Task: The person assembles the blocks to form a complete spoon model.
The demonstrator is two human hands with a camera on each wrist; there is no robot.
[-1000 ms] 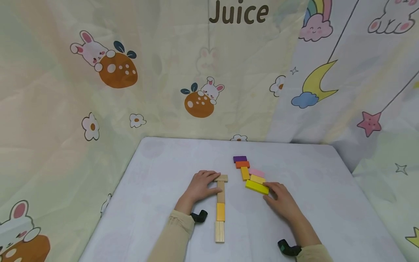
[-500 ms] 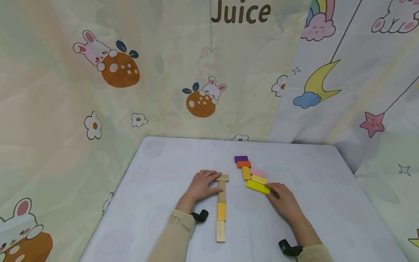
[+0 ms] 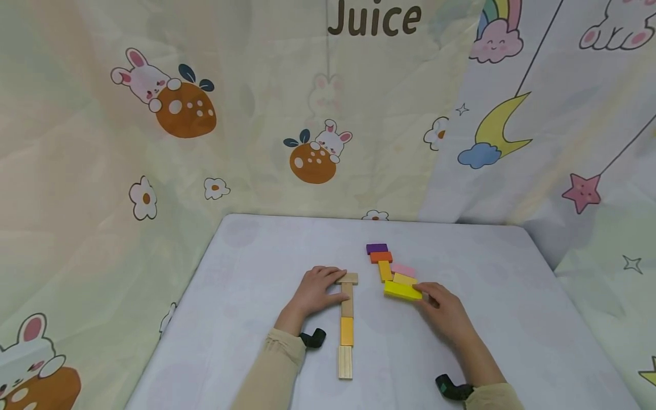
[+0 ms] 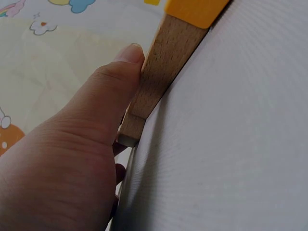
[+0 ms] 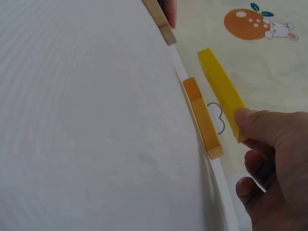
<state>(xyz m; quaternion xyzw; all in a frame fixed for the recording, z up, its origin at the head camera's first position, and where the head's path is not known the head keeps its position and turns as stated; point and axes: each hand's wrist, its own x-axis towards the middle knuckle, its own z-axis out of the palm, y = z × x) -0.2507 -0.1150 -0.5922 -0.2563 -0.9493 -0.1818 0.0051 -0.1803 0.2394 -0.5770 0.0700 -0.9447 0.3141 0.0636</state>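
Between the thumb and fingertips of my right hand one end of a bright yellow wooden block is pinched. The right wrist view shows that block raised above a paler yellow block. My left hand is at the far end of a row of blocks. Its thumb touches the side of a brown wooden block, and its fingertips are at a short wooden crosspiece. Nearer in that row come an amber block and a pale wood block.
Beyond the yellow block lie a purple block, an orange-red block, a golden block and a pink block on the white table. A printed cloth backdrop hangs behind the table's far edge.
My right hand has closed its thumb and fingers on the bright yellow block and lifted it slightly, turning it more level across the view. The left hand stays where it was.
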